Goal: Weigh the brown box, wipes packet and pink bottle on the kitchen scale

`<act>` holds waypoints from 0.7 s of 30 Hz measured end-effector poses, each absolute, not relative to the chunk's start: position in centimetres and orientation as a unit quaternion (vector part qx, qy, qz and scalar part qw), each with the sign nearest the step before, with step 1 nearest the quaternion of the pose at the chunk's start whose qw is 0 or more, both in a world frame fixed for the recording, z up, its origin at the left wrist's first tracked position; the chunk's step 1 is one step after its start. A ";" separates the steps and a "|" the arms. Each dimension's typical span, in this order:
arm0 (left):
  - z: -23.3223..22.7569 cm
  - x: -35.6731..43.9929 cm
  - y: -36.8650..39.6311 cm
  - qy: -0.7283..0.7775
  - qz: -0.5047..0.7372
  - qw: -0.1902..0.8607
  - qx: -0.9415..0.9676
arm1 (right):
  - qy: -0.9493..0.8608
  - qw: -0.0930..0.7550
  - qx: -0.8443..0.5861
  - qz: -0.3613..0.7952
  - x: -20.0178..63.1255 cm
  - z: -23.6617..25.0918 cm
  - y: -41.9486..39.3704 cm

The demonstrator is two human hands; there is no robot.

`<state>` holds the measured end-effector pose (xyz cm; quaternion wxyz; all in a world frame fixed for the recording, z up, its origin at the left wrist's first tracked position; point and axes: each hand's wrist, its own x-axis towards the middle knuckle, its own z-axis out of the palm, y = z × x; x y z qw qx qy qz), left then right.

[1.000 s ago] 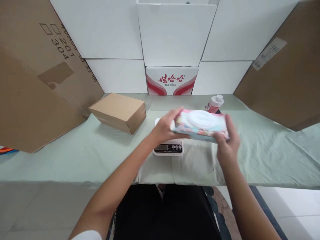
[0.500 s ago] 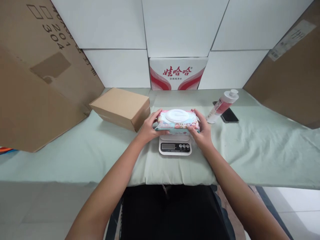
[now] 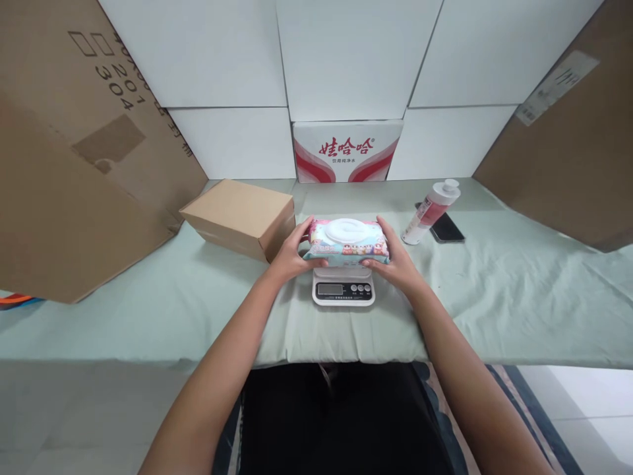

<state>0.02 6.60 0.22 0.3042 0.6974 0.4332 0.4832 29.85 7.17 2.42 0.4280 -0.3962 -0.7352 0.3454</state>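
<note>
A pack of wet wipes (image 3: 349, 249), pastel with a white oval lid and small cartoon figures, lies between my two hands. My left hand (image 3: 293, 254) grips its left end, thumb along the front side. On the right end, my right hand (image 3: 395, 258) holds it the same way, with the thumb at the front. Under the pack is a white kitchen scale (image 3: 344, 294); its display and buttons show in front. The pack covers the scale's platform, so I cannot tell whether the two touch.
A closed brown cardboard box (image 3: 240, 214) stands left of the wipes. To the right are a white and pink bottle (image 3: 430, 212) and a dark phone (image 3: 448, 229). Large cardboard sheets flank both sides, and a red-and-white carton (image 3: 347, 152) stands at the back of the green cloth (image 3: 475, 303).
My right thumb has slid lower on the front of the pack. The whole view has shifted slightly; both hands still hold the wipes above the scale.
</note>
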 end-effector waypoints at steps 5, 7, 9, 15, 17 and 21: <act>0.7 0.2 6.5 0.418 0.492 0.258 0.719 | -0.712 0.452 -0.382 0.378 29.8 1.9 7.3; 1.3 0.9 6.1 0.402 0.496 0.241 0.731 | -0.718 0.463 -0.377 0.357 30.5 2.2 6.8; 2.1 2.3 5.5 0.382 0.497 0.225 0.746 | -0.728 0.481 -0.374 0.315 32.0 2.6 5.6; 4.5 10.9 4.0 0.264 0.445 0.253 0.818 | -0.731 0.506 -0.424 0.171 42.3 3.1 0.9; 4.7 14.1 4.2 0.241 0.410 0.303 0.826 | -0.726 0.490 -0.462 0.140 46.3 2.8 0.3; 4.0 19.2 5.4 0.272 0.321 0.382 0.823 | -0.720 0.448 -0.514 0.125 52.1 1.5 0.8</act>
